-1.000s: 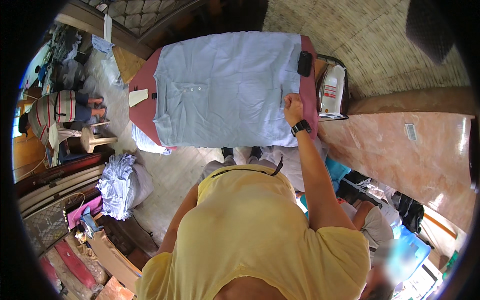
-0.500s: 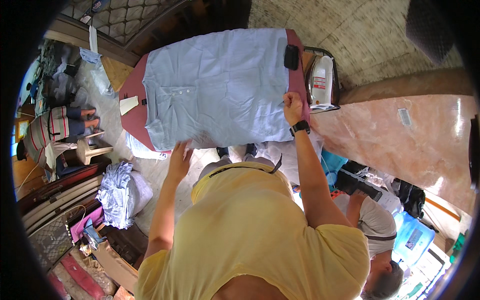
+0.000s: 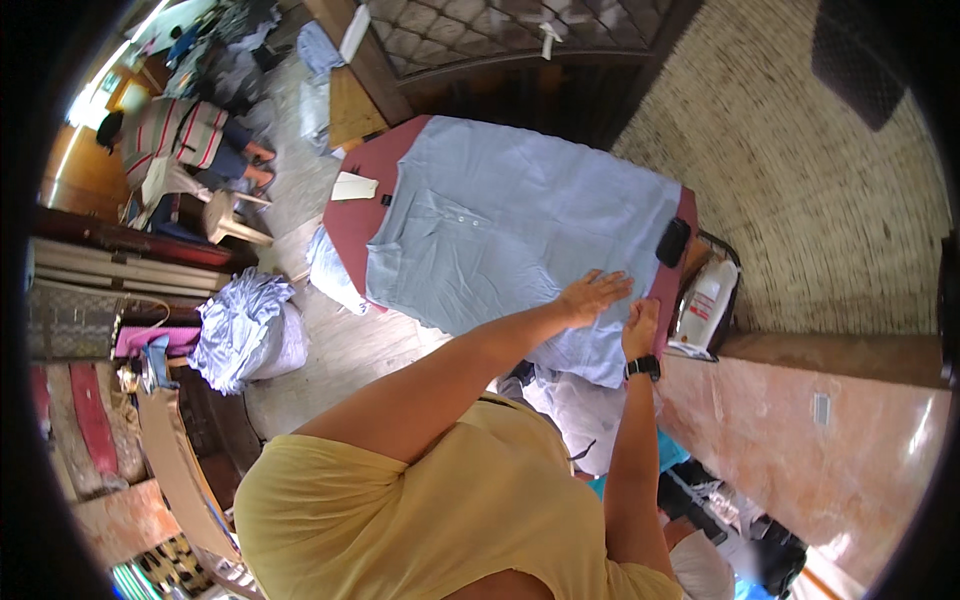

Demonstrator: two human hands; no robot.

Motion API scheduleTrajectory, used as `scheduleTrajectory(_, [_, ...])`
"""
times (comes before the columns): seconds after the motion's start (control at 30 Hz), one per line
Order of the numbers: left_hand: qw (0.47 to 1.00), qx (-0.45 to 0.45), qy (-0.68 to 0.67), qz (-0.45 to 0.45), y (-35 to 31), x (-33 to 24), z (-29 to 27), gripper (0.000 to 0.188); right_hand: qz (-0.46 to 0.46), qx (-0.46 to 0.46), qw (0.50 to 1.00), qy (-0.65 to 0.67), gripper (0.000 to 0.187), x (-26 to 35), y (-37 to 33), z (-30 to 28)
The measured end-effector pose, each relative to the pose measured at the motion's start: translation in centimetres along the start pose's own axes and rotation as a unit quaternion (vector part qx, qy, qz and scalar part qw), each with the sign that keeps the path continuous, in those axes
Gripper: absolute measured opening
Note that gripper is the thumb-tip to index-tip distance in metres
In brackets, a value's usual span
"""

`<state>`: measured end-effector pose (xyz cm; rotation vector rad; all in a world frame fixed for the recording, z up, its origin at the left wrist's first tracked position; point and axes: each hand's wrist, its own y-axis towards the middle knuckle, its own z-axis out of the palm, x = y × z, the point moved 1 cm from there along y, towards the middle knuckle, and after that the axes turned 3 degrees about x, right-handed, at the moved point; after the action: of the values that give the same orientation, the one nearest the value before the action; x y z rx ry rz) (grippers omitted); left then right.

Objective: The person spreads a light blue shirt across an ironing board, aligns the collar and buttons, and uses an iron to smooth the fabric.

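Observation:
A light blue-grey shirt (image 3: 530,220) with a short buttoned placket lies spread on a maroon padded board (image 3: 347,220), its neckline toward the left and its hem toward the right. My left hand (image 3: 594,298) rests flat on the cloth near the hem, fingers stretched out. Just right of it, my right hand (image 3: 641,324), with a dark watch on the wrist, has its fingers closed at the hem edge. The fingertips are partly hidden, but they seem to pinch the cloth. A small black object (image 3: 673,242) sits by the hem, farther up.
Beyond the board's right end, a white iron-shaped item (image 3: 704,302) rests on a stand. A cream paper piece (image 3: 355,187) lies at the left end. Bundled cloth (image 3: 250,330) stands on the floor. A person (image 3: 190,140) is at far left; another's sleeve (image 3: 700,565) shows lower right.
My left hand has moved from the shirt's near edge across to the hem. My view has turned, so the board appears slanted. The right hand stays at about the same hem spot.

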<state>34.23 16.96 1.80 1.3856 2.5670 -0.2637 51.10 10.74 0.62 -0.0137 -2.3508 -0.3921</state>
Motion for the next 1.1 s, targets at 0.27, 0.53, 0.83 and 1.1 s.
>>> scheduleTrajectory(0.27, [0.975, -0.061, -0.212, -0.008, 0.2, 0.6, -0.4, 0.047, 0.081, -0.116, 0.985, 0.1, 0.009, 4.5, -1.2, -3.1])
scheduleTrajectory(0.53, [0.76, -0.156, -0.624, -0.095, -7.4, -1.2, -7.2, 0.022, 0.088, -0.043, 0.938, 0.332, 0.008, 11.8, -2.1, -0.5])
scheduleTrajectory(0.83, [0.702, -0.239, -0.651, -0.166, -15.9, 0.6, -6.7, 0.012, 0.05, 0.165, 0.919, 0.354, 0.014, 17.7, -1.4, 2.5])
scheduleTrajectory(1.1, [0.68, -0.213, -0.665, -0.223, -20.6, -0.6, -5.5, 0.01, -0.012, 0.247, 0.93, 0.271, 0.026, 20.5, -2.6, 2.6])
